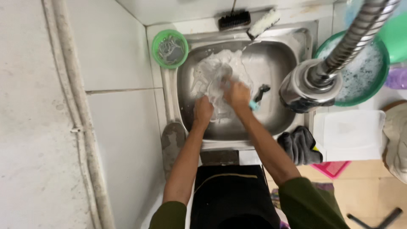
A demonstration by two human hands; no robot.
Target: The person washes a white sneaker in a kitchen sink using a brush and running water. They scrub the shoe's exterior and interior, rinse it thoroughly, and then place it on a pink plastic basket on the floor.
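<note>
In the steel sink (275,114), seen from my head camera, a wet white cloth (216,72) lies bunched and soapy against the far-left part of the basin, and both my hands are on it. My left hand (203,111) is clenched on the near edge of the cloth, gripping a fold; my right hand (237,94) presses down on its middle with the fingers curled, and a small light-blue thing (253,105) pokes out beside it, too hidden to name. The cloth looks thin, crumpled and foamy, and the basin is smooth, dull metal with rounded corners. A ribbed metal hose (360,32) with a shiny round head hangs over the right rim. A green round strainer (170,48) sits at the far-left corner, two bristled brushes (248,19) lie behind the sink, and a dark folded rag (300,145) rests on the near-right edge.
</note>
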